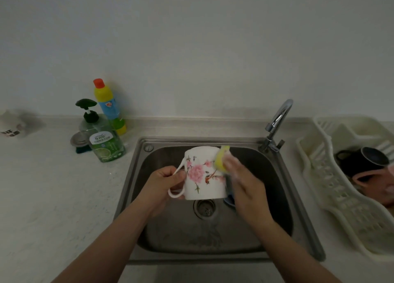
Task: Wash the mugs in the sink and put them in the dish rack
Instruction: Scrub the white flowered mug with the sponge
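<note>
A white mug with pink flowers (202, 174) is held upside down over the steel sink (136, 176). My left hand (164, 182) grips its thin white handle. My right hand (241, 180) holds a yellow sponge (221, 159) against the mug's right side; the fingers there are blurred. Something blue (229, 199) shows in the sink behind my right hand, mostly hidden. In the cream dish rack (332, 189) at the right lie a black mug (362, 161) and a pink mug (371, 180).
The tap (277, 122) stands at the sink's back right corner. Left of the sink are a green soap pump bottle (102, 139), a yellow and blue bottle (108, 105) and a metal sink strainer (78, 141). A white mug (12, 125) sits on the counter at far left.
</note>
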Motion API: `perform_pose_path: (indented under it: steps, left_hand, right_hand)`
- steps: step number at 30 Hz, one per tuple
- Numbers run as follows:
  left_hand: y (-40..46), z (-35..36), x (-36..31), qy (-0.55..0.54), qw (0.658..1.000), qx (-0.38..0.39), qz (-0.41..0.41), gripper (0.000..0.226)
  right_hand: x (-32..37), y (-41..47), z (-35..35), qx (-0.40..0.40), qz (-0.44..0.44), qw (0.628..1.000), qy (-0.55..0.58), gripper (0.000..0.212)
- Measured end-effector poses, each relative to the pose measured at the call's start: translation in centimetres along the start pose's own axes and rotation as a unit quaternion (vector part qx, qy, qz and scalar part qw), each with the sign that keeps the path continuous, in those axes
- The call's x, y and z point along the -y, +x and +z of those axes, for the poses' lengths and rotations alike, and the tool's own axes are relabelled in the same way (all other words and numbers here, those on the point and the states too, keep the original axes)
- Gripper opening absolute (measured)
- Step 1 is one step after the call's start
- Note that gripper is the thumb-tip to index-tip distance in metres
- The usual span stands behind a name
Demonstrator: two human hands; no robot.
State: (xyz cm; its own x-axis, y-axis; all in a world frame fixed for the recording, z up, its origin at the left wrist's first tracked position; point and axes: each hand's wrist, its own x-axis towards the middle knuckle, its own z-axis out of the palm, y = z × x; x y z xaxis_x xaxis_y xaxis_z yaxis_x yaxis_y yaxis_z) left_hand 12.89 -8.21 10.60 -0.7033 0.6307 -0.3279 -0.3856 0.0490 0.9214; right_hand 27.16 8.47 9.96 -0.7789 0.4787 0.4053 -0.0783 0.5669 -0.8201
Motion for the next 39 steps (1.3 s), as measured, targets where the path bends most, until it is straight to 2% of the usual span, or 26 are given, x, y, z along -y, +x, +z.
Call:
perform_pose_path:
  steps: [2,5,7,10,11,13,14,16,18,20,24,25,26,29,31,33,34,35,37,39]
  left_hand:
    - [0.0,0.4,0.0,-0.028,1.0,0.006,-0.004,0.02]
    - [0.0,-0.1,-0.2,-0.096,0.995,-0.002,-0.011,0.016]
    - [0.1,-0.3,-0.1,-0.083,0.996,0.007,-0.016,0.02]
    - [0.1,0.1,0.0,-0.048,0.998,0.029,-0.023,0.024]
    - [0.1,0.3,-0.1,-0.044,0.998,0.03,-0.019,0.024]
    - [0.4,0.2,-0.3,-0.039,0.999,0.024,-0.006,0.022]
    - [0.4,0.2,-0.4,-0.029,0.999,0.019,0.001,0.021]
    - [0.8,0.0,-0.2,0.017,1.0,0.002,0.016,0.023]
    - [1.0,0.1,0.2,0.087,0.996,-0.012,0.025,0.026]
    - [1.2,0.3,0.6,0.11,0.993,-0.021,0.031,0.023]
    - [1.8,-0.1,0.7,0.132,0.989,-0.049,0.039,0.028]
    - [1.9,-0.1,0.8,0.149,0.986,-0.053,0.044,0.028]
    - [2.0,0.0,0.8,0.164,0.984,-0.056,0.048,0.029]
    - [2.0,0.3,0.8,0.172,0.982,-0.056,0.045,0.026]
    - [2.0,0.0,0.7,0.184,0.98,-0.06,0.05,0.026]
    - [2.0,-0.5,0.9,0.195,0.977,-0.061,0.061,0.028]
    - [1.9,-0.5,1.0,0.196,0.976,-0.061,0.065,0.028]
    - [1.9,-0.5,1.0,0.193,0.977,-0.061,0.065,0.027]
    - [1.9,-0.4,1.0,0.169,0.982,-0.056,0.056,0.027]
    - [1.8,-0.6,0.9,0.139,0.988,-0.047,0.045,0.028]
  right_hand:
    - [0.8,0.4,0.0,-0.028,0.025,0.999,0.035,0.039]
    - [1.4,-4.0,0.1,0.003,0.034,0.998,0.046,0.039]
    - [1.5,-3.5,-0.2,0.018,0.013,0.999,0.024,0.035]
    - [2.4,1.4,-0.6,-0.004,-0.071,0.995,-0.073,0.029]
    - [2.8,2.0,-0.8,-0.001,-0.078,0.993,-0.085,0.029]
    - [2.9,0.8,-0.7,0.028,-0.036,0.998,-0.038,0.03]
    - [2.3,-0.9,-0.7,0.044,-0.053,0.995,-0.067,0.033]
    - [1.2,-2.4,-0.5,0.095,-0.094,0.981,-0.142,0.04]
    - [1.1,0.2,0.2,0.112,-0.121,0.96,-0.224,0.048]
    - [1.1,2.4,1.0,0.108,-0.154,0.928,-0.322,0.07]
    - [-0.2,-0.9,0.4,0.151,-0.289,0.881,-0.343,0.055]
    - [-0.1,-0.9,0.2,0.17,-0.301,0.866,-0.361,0.061]
    - [0.0,0.2,0.4,0.189,-0.277,0.862,-0.38,0.069]
    - [1.0,3.9,1.3,0.143,-0.207,0.874,-0.415,0.072]
    - [1.1,2.5,1.5,0.156,-0.24,0.869,-0.404,0.065]
    - [0.7,-0.7,1.4,0.191,-0.318,0.839,-0.397,0.047]
    - [0.6,-0.8,1.2,0.197,-0.336,0.83,-0.4,0.046]
    - [0.5,0.0,1.2,0.198,-0.317,0.839,-0.396,0.053]
    - [0.1,2.9,1.6,0.135,-0.21,0.893,-0.374,0.071]
    - [0.5,3.3,1.6,0.103,-0.163,0.922,-0.337,0.069]
